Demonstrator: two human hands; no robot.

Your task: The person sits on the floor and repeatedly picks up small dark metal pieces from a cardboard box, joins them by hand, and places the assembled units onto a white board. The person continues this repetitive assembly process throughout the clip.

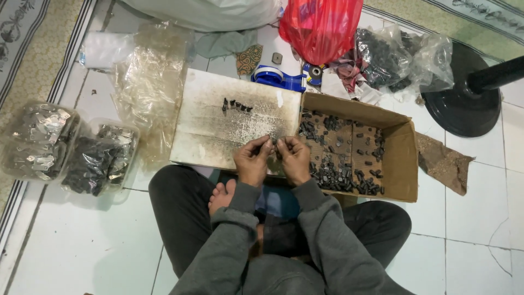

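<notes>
While both hands meet over the near edge of the worn board, the left hand and right hand pinch a small dark piece between their fingertips. Judging by the short row of finished pieces at the board's far side against the many loose pieces in the cardboard box, most work seems left. Bare board lies ahead; the box wall stands close on the right, tubs well left.

Bare stretch of white board ahead, cardboard box wall blocking right, plastic tubs crowding left
</notes>
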